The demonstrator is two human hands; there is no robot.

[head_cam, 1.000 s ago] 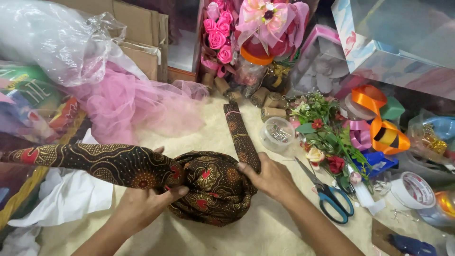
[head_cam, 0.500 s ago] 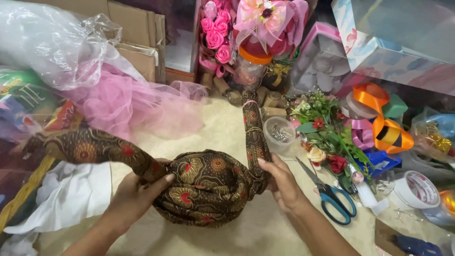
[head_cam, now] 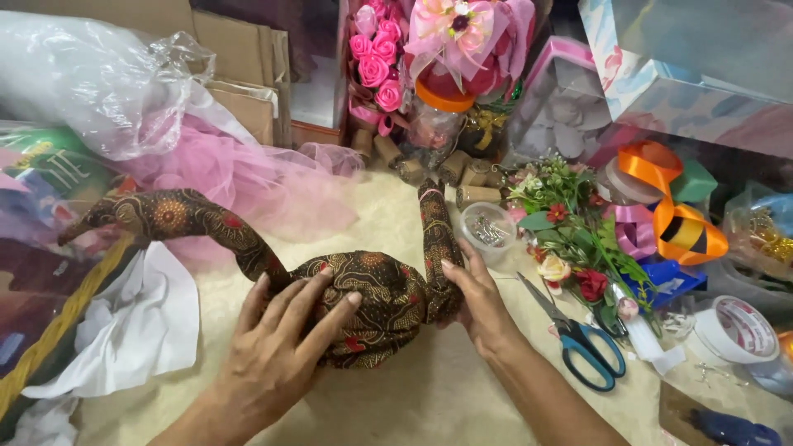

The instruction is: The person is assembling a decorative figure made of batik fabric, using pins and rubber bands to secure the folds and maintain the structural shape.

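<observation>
Beside right hand: clear tub holding pins; batik bundle gripped.

Bright even indoor light, soft shadows, sharp center, slight wide-angle bend at edges.
</observation>
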